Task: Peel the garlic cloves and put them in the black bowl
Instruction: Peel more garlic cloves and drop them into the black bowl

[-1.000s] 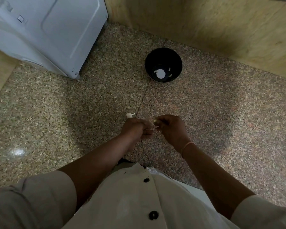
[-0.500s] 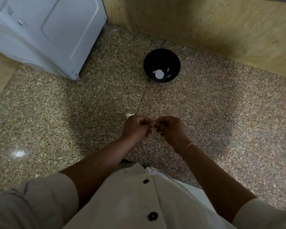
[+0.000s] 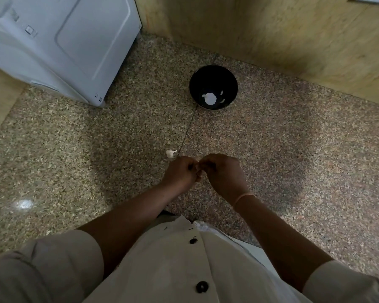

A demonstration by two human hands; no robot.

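**A:** Which step was judged to be in hand?

**B:** Peeling. The left hand (image 3: 179, 171) and the right hand (image 3: 222, 173) were seen brought close together above the speckled floor (image 3: 74, 162). The fingers of both were curled in and pinched round a small garlic clove (image 3: 198, 159), of which only a pale sliver was shown.

**A:** Could it be told whether the skin was off?

**B:** It could not; the clove was almost wholly hidden by the fingers.

**A:** Where was the other garlic found?

**B:** 1 loose piece (image 3: 170, 153) was seen lying on the floor just beyond the left hand, apart from it. A few pale pieces (image 3: 210, 98) were seen at the bottom of the black bowl (image 3: 194, 84), which was set well beyond both hands, near the wooden wall (image 3: 271, 36).

**A:** What was called for next?

**B:** In all likelihood, the skin had to be worked loose between the fingertips. The bare clove then had to be carried forward in 1 hand and dropped into the bowl.
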